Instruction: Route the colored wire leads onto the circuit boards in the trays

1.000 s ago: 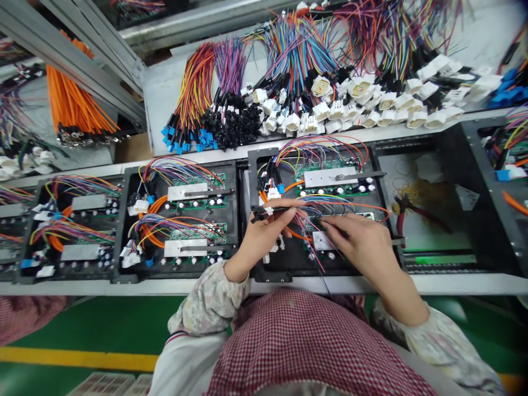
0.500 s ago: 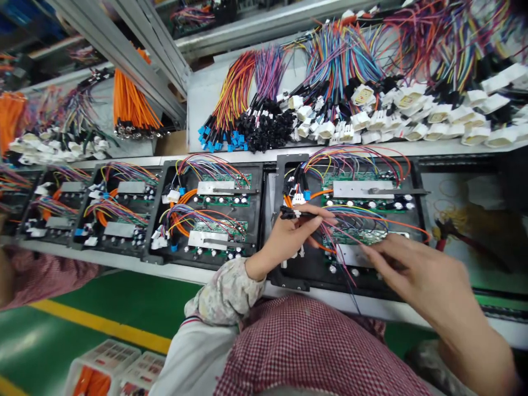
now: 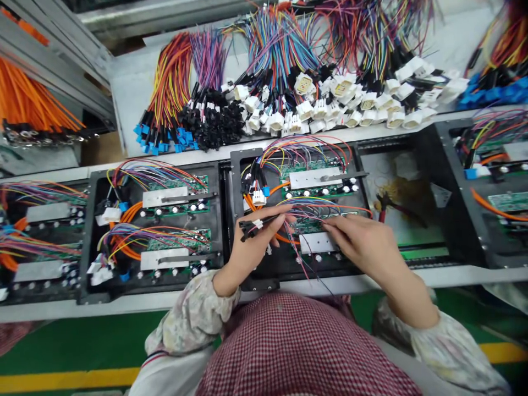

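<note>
A: What has changed?
B: Half a second ago the right hand [image 3: 367, 242] was drawn back toward the body; now its fingertips are over the lower circuit board [image 3: 305, 224], near its row of wires. The whole view has shifted too, so only the hand's place relative to the board is noted.
A: Meaning for the work?
B: Judgement: back to close handling of one wire at the board. Whether its end is seated cannot be told; the fingers cover it.
A: Where is the lead?
B: The wire lead [image 3: 301, 258] is over the board's left part. Its loose ends hang across the near side of the black tray [image 3: 236, 181], left of the metal plate [image 3: 315, 242]. Its black plugs [image 3: 248, 227] stick out leftward from the left hand [image 3: 251, 242].
A: Pose of the left?
B: Reaching forward from a floral sleeve [image 3: 192, 313], thumb and forefinger pointing right, clamped on the lead.
A: And the right?
B: It comes in from the right, back of the hand up, wrist bent inward. Thumb and forefinger are together, apparently clamped on a thin wire [image 3: 309, 216].
</note>
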